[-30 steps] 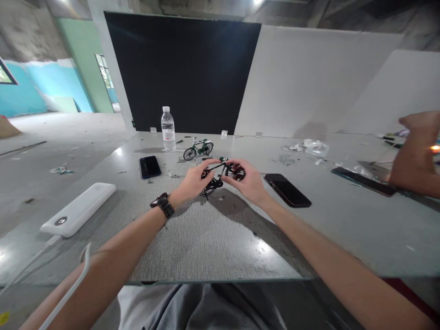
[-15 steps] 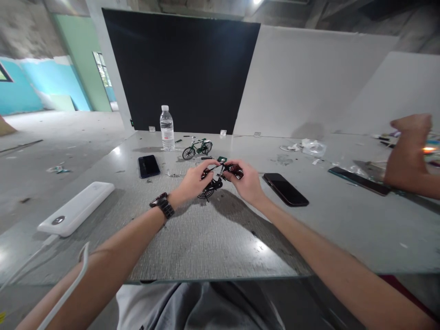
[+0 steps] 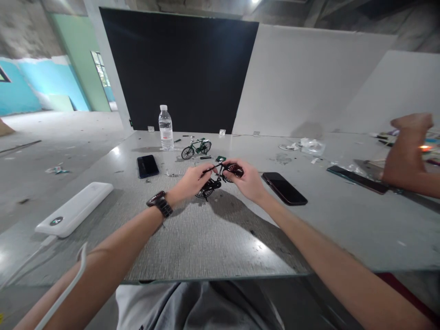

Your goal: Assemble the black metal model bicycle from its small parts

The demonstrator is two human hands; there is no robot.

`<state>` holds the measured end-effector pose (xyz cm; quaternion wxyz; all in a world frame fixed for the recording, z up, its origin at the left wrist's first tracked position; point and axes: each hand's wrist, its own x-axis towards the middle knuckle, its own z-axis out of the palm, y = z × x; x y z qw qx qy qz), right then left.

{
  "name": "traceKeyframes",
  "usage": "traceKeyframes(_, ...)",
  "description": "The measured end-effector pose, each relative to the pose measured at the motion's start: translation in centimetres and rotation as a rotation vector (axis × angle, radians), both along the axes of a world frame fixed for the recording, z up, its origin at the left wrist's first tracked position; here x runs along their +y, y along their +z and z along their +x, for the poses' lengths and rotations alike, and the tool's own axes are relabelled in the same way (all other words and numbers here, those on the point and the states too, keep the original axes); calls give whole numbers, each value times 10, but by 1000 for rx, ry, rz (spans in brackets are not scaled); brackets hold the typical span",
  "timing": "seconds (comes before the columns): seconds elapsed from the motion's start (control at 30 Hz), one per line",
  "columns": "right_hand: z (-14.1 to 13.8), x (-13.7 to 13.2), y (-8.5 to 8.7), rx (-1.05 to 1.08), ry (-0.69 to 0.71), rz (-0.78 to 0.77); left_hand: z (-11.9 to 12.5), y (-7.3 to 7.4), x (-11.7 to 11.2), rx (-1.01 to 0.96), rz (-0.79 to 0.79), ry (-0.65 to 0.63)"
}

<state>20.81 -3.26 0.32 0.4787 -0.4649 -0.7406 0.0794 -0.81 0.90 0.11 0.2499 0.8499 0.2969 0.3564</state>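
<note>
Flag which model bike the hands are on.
The nearer, dark bike: left hand and right hand both hold it. The green bike stands farther back, near the water bottle, touched by neither.

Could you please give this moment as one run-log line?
left hand: holds black model bicycle | right hand: holds its other end | beyond: green model bicycle, water bottle
</note>
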Motion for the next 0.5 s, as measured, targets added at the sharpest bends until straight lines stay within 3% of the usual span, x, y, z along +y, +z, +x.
traceKeyframes(0.23, 0, 2, 0, -92, -64, 135, 3, -2, 6, 22, -18, -12)
traceKeyframes(0.5, 5, 3, -3, -125, -34, 83, 3, -6, -2, -34, 3, 36)
